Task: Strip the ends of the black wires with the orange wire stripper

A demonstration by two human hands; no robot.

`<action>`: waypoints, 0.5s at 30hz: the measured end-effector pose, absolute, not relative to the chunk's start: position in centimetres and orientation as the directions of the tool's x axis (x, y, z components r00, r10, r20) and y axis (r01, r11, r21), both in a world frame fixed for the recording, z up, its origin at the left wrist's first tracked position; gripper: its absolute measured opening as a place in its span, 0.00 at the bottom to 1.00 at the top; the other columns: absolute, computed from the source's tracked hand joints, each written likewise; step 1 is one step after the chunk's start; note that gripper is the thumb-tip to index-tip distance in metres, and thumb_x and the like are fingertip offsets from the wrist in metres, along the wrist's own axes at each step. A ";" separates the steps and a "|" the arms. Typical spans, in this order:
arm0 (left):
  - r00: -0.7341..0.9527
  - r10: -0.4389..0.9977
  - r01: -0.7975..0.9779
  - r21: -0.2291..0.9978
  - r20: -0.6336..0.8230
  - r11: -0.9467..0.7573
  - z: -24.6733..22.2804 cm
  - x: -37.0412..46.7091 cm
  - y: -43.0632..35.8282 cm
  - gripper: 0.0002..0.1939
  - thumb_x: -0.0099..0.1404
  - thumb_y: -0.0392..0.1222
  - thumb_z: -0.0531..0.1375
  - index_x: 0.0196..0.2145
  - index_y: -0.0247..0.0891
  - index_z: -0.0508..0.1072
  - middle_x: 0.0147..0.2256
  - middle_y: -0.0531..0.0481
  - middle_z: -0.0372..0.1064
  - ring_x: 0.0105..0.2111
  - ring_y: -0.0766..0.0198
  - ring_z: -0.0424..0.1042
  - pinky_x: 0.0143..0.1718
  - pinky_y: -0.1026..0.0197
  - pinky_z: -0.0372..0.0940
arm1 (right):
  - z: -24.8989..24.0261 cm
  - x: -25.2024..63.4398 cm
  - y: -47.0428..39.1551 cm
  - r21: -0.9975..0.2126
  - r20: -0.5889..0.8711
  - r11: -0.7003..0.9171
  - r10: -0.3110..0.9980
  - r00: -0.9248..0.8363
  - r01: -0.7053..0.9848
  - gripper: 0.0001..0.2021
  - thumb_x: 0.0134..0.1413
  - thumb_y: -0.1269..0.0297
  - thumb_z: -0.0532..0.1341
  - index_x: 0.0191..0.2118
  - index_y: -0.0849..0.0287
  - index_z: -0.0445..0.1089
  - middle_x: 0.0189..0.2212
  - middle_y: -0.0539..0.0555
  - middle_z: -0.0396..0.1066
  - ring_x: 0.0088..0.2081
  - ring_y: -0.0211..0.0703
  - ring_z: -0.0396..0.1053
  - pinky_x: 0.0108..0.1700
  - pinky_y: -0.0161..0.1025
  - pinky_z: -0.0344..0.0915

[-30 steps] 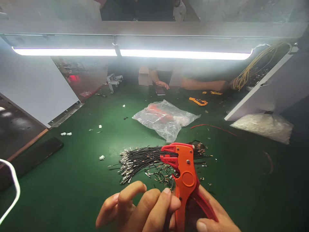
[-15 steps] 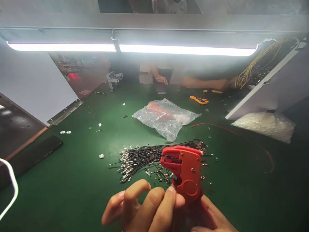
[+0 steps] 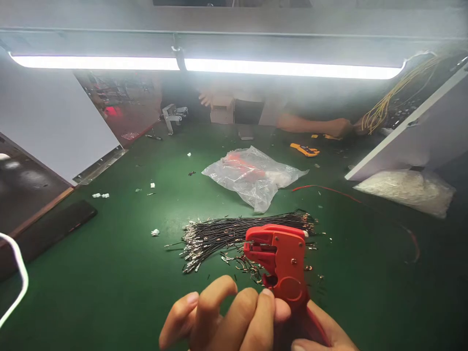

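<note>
Gripping hand: right hand [image 3: 325, 326] comes from the near right, palm and thumb wrapped round the handles of the wire stripper [image 3: 288, 263].
Pinching hand: left hand [image 3: 234, 317] comes from the near edge, knuckles raised, forefinger and thumb drawn narrow by the tool's lower notch; whether anything is between them, I cannot tell.
Stripper place: held up over the near part of the bench [image 3: 120, 273], right of its middle.
Stripper axis: long axis runs from the handles at near right up toward the far edge, leaning slightly left; its red jaws face the left edge.
Black wires: bundle [image 3: 219, 231] lying crosswise just beyond the hands, metal-tipped ends toward the left edge; short scraps [image 3: 248, 265] lie on its near side.
Clear bag: plastic bag [image 3: 256, 195] mid-bench, with something red and something whitish inside.
Right-hand bag: sack [image 3: 405, 192] toward the right edge, full of pale pieces.
Yellow tool: cutter [image 3: 305, 150] near the far right corner.
Far edge: a person's forearm [image 3: 310, 124] at the right, a metal clamp [image 3: 172, 117] at the left.
</note>
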State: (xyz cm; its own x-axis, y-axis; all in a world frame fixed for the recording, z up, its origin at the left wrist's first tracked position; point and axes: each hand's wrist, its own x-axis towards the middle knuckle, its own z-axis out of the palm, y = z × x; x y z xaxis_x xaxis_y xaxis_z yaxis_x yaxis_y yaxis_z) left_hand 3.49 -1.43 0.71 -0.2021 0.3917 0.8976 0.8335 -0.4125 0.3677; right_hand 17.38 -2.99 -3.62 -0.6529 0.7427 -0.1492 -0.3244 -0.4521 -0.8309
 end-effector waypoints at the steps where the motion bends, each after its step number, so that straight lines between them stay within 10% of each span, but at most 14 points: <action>1: -0.267 0.342 0.836 0.393 0.901 -0.382 0.7 4.1 -1.3 0.15 0.73 0.36 0.57 0.27 0.44 0.71 0.14 0.62 0.68 0.29 0.64 0.66 0.44 0.53 0.49 | -3.6 17.4 -2.9 -0.823 -0.145 -0.463 0.731 -0.667 -0.328 0.28 0.46 0.44 0.71 0.47 0.60 0.73 0.32 0.54 0.71 0.36 0.48 0.75 0.42 0.41 0.71; 15: -0.330 0.363 0.827 0.453 0.871 -0.334 0.0 5.0 -1.9 0.16 0.71 0.33 0.56 0.25 0.45 0.70 0.16 0.61 0.66 0.29 0.63 0.68 0.55 0.53 0.48 | -3.0 17.3 -2.9 -0.786 -0.172 -0.496 0.749 -0.640 -0.368 0.21 0.48 0.47 0.72 0.35 0.58 0.67 0.26 0.47 0.58 0.26 0.36 0.55 0.31 0.37 0.59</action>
